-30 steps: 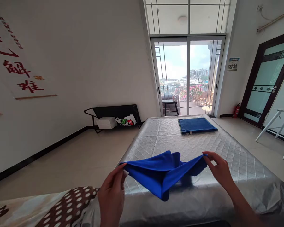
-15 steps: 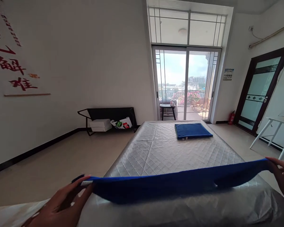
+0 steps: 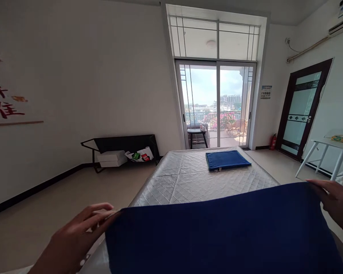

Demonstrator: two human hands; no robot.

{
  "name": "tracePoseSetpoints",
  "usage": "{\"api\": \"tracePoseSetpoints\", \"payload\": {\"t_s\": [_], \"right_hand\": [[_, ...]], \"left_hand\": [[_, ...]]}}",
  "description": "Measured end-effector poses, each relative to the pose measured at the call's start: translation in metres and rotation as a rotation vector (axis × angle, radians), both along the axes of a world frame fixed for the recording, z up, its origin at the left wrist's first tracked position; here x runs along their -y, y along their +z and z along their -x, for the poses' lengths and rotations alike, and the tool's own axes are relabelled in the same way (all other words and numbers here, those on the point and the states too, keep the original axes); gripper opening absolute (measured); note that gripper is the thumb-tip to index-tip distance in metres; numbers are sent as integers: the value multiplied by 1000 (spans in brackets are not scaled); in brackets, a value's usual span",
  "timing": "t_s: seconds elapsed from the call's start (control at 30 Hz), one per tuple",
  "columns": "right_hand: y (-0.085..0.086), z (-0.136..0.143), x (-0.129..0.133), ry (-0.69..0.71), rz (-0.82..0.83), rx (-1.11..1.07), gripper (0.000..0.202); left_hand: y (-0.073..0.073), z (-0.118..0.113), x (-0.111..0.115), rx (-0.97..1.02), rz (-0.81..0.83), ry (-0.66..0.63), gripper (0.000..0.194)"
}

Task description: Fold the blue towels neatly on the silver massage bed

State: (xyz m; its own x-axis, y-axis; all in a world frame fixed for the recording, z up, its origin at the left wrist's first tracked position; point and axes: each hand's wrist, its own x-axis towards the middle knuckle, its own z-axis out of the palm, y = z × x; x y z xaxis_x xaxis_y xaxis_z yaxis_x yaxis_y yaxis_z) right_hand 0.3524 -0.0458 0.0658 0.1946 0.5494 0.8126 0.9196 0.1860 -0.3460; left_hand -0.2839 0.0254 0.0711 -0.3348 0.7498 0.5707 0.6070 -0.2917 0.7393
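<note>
A dark blue cloth (image 3: 217, 232) hangs spread between my two hands, its top edge slightly slanted up to the right. My left hand (image 3: 82, 232) pinches its upper left corner. The upper right corner is gripped by my right hand (image 3: 333, 198), which is partly cut off by the frame's edge. Beneath and beyond the cloth lies a mattress (image 3: 165, 179) in a silvery quilted cover. Near its far end rests a flat, folded blue cloth piece (image 3: 228, 159). The lower part of the held cloth runs out of view.
Against the left wall stands a black rack (image 3: 122, 142) with white boxes (image 3: 111, 158) and a printed bag (image 3: 140, 155). Glass sliding doors (image 3: 200, 91) are beyond the mattress. At right are a white table (image 3: 331, 142), a red extinguisher (image 3: 273, 142) and a dark-framed door (image 3: 300, 114).
The held cloth has gone from a narrow, sagging strip to a broad hanging sheet. Both hands are slightly higher in view, and the camera view has shifted to the right.
</note>
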Motion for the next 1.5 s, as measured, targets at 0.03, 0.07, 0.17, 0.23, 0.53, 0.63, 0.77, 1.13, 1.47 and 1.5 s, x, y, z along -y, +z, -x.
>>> {"api": "tracePoseSetpoints", "payload": {"t_s": [0.03,0.07,0.17,0.23,0.53,0.63,0.77,1.13,1.47,1.5], "right_hand": [[4,5,-11,-18,30,26,37],[8,8,-24,-42,69,57,43],[23,14,-66,-92,203,141,61],[34,17,-95,-96,250,184,61],[65,22,-146,-78,274,137,41],[36,19,-133,64,315,-20,50],[-36,20,-116,238,315,-102,43],[-139,15,-105,240,616,-89,33],[-145,7,-88,159,743,114,37],[-144,6,-87,146,754,135,37]], "left_hand": [[7,-5,-11,-22,112,-33,17],[13,-10,-23,-30,237,-57,18],[35,-20,-55,-22,506,-102,20],[50,-23,-75,-79,542,-158,19],[73,-6,-118,-624,65,20,55],[26,3,-111,-645,-47,31,55],[-73,9,-97,-559,37,-17,39],[-191,8,-76,-722,427,-202,38],[-229,30,-45,-1150,345,-122,48],[-232,33,-41,-1151,331,-130,46]]}}
